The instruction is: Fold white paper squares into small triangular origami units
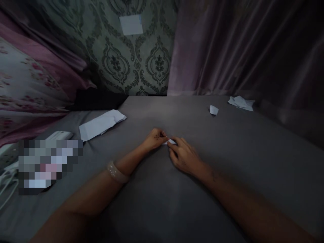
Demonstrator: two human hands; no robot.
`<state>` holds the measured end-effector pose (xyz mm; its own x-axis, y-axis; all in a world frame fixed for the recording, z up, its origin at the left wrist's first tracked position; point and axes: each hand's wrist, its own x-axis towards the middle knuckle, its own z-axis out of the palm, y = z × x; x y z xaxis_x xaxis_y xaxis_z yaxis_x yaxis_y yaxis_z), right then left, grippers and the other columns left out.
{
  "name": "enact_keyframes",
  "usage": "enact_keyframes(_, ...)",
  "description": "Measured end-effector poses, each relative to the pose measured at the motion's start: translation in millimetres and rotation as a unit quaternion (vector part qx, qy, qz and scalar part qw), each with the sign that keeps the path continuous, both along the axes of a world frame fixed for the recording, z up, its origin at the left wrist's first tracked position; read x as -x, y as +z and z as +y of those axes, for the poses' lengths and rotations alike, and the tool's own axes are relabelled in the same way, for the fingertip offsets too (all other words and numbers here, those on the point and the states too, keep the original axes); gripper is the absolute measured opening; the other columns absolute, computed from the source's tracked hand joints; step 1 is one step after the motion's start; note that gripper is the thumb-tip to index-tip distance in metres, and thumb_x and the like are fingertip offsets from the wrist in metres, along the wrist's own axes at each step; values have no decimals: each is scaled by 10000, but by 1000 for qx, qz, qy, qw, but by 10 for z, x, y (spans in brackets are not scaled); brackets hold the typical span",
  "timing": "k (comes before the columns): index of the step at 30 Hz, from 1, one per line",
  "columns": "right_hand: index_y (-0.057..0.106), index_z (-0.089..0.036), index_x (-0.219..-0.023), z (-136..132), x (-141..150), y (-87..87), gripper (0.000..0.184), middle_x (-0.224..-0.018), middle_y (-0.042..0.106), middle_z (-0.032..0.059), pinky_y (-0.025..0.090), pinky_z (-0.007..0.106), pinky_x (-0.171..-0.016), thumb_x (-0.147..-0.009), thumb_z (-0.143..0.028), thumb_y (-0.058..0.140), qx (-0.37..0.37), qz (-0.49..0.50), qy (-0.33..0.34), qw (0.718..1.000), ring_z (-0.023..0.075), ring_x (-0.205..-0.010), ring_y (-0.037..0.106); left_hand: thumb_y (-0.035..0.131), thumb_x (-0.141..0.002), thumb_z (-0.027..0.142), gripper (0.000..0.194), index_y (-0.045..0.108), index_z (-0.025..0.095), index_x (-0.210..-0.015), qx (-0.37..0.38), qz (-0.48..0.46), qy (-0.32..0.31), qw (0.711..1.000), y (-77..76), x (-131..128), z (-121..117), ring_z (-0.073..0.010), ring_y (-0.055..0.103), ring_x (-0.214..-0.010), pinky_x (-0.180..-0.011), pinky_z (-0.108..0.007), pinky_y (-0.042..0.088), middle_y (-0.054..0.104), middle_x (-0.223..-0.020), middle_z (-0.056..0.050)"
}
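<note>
The small white paper [171,141] lies between the two hands, near the middle of the grey sheet [162,202]. Only part of it shows; the fingertips cover the rest, so its full shape cannot be told.

Left hand [155,139]: fingers narrow, the thumb and curled fingers closed on the left side of the paper. Right hand [186,155]: thumb and forefinger narrow at the paper's other side, the remaining fingers bent and a little spread over the sheet. The two-sided hold appears meant to steady a piece so slight, which one hand alone might let slip or turn. The low position of both hands suggests the sheet serves as a backing. How hard either hand presses cannot be told.

A pale bangle [116,172] sits on the left forearm, well back from the fingertips, where it seems unlikely to catch the work.

A larger folded paper [101,125] lies beyond the left forearm, to the left. A small paper scrap [213,110] and a crumpled paper [240,103] lie farther off to the right, apart from each other, presumably out of the way of the hands. A white power strip [7,153] is at the far left, well apart from the small paper.
</note>
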<state>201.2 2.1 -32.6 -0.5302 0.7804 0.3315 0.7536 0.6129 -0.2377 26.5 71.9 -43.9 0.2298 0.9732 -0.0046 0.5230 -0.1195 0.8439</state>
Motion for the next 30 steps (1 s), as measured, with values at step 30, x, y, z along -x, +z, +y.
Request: enact_keyframes(30, 724, -185, -740, 238, -34, 38, 283, -637, 621, 8, 435, 272, -576, -796, -428, 589, 172, 499, -100, 843, 150, -604, 561, 769, -682, 280, 224, 667, 154, -837, 58, -307, 57, 948, 294, -292, -405, -83, 540, -681, -646, -209, 423, 629, -763, 3)
